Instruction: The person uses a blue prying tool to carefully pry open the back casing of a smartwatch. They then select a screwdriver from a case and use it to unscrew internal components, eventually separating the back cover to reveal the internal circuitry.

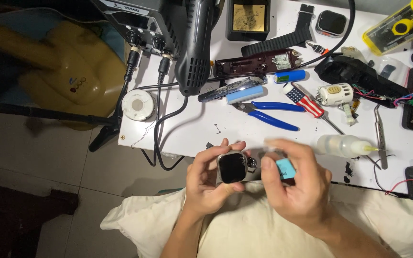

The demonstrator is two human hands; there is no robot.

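Your left hand [206, 184] cradles a smartwatch body [233, 167] just off the near edge of the white bench [244, 126], above the cream pillow [244, 229] on your lap. The fingers wrap closed around the case: thumb along the lower edge, fingertips on the far edge, dark glass face up. Your right hand [297, 184] sits just beside it, fingers pinched shut on a small light-blue block [285, 168] next to the watch's right side; whether the block touches the case I cannot tell.

The watch body looks small, light and rigid, with a smooth metal frame and a glossy screen, so judge it slippery and fragile at the glass. Keep your grip on the metal sides, not on the face, and hold it low over the pillow. The blue block looks light and easy to pinch by its flat faces.

On the bench beyond your hands lie blue-handled pliers [268, 112], a flag-patterned screwdriver [307, 102], a squeeze bottle with a thin nozzle [342, 145], tweezers [381, 136], a solder spool [137, 105] and a black hot-air handle [194, 48]. A second watch case [331, 23] rests at the far edge.
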